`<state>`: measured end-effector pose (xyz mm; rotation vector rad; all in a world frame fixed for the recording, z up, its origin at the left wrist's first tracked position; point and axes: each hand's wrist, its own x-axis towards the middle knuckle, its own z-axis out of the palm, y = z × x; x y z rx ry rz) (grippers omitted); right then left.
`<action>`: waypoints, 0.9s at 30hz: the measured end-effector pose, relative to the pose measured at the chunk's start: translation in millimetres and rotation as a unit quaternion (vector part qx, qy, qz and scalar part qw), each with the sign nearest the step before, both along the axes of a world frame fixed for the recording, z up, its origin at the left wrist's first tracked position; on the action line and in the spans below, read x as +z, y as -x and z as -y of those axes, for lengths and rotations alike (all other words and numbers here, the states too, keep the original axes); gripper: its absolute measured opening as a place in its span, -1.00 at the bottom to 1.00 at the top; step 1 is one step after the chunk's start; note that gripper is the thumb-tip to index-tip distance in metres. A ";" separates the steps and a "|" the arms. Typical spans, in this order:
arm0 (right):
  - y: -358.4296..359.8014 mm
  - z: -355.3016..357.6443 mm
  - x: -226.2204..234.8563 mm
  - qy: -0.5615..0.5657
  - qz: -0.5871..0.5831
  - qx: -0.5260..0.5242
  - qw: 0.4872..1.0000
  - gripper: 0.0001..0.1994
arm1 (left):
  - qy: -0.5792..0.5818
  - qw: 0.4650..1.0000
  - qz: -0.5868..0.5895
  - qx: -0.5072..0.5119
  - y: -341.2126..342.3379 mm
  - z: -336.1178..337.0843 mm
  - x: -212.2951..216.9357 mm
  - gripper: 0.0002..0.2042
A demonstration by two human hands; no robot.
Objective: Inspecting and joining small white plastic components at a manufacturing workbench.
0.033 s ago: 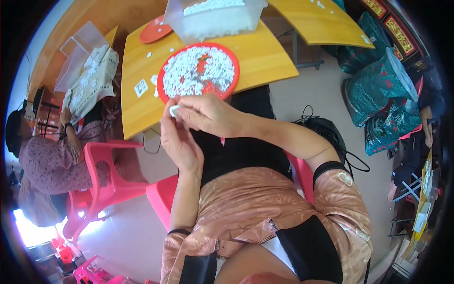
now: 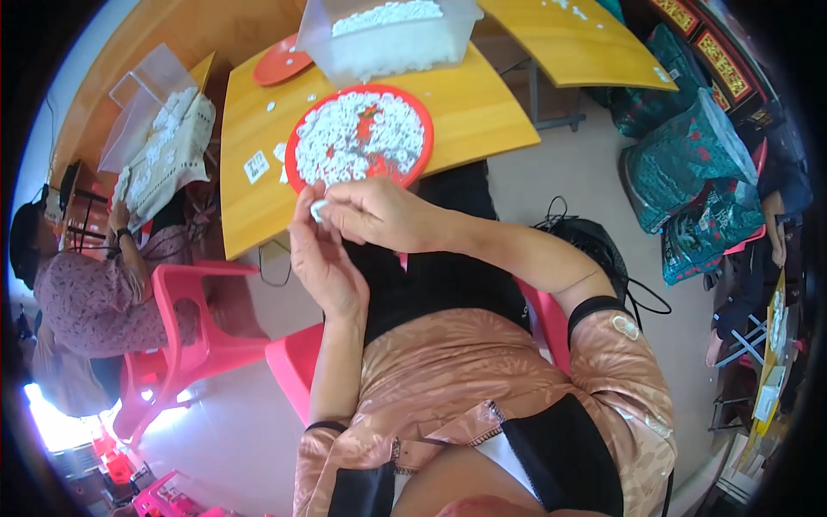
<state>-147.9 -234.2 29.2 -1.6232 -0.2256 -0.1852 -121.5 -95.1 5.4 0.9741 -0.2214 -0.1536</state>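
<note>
Both my hands meet just in front of the near edge of a round red tray (image 2: pixel 428 129). A small white rounded piece (image 2: pixel 318 209), its exact kind too small to make out, is pinched between the fingertips. My right hand (image 2: pixel 383 211) comes in from the right, with thumb and fingers closed on the piece. From below, my left hand (image 2: pixel 326 263) holds the same piece at its fingertips, palm turned partly up. Many small white ring-like pieces (image 2: pixel 345 129) cover the tray, with red patches of its bottom showing through near the middle.
The tray stands on a yellow wooden table (image 2: pixel 241 211) with a clear bin (image 2: pixel 319 43) of white pieces, a red dish (image 2: pixel 280 69) and a white printed card (image 2: pixel 256 166). A person (image 2: pixel 103 297) sits at left beside a pink chair (image 2: pixel 177 319). Green sacks (image 2: pixel 680 168) stand at right.
My hands keep the same hold on the white piece. The tray and hands appear slightly lower in the picture.
</note>
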 end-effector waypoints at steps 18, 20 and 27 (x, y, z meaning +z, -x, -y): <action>-78.8 46.7 11.2 0.092 -0.004 -0.278 0.956 -0.63 | -0.001 0.999 -0.040 0.008 -29.2 -49.6 28.2 -0.68; -87.7 63.9 -18.5 0.091 -0.042 -0.322 0.941 -0.63 | -0.032 0.998 -0.049 0.037 -32.9 -45.5 34.7 -0.71; -118.9 103.8 -65.6 0.326 -0.081 -0.307 0.890 -0.79 | -0.043 0.998 -0.052 -0.004 -45.7 -40.6 6.4 -0.71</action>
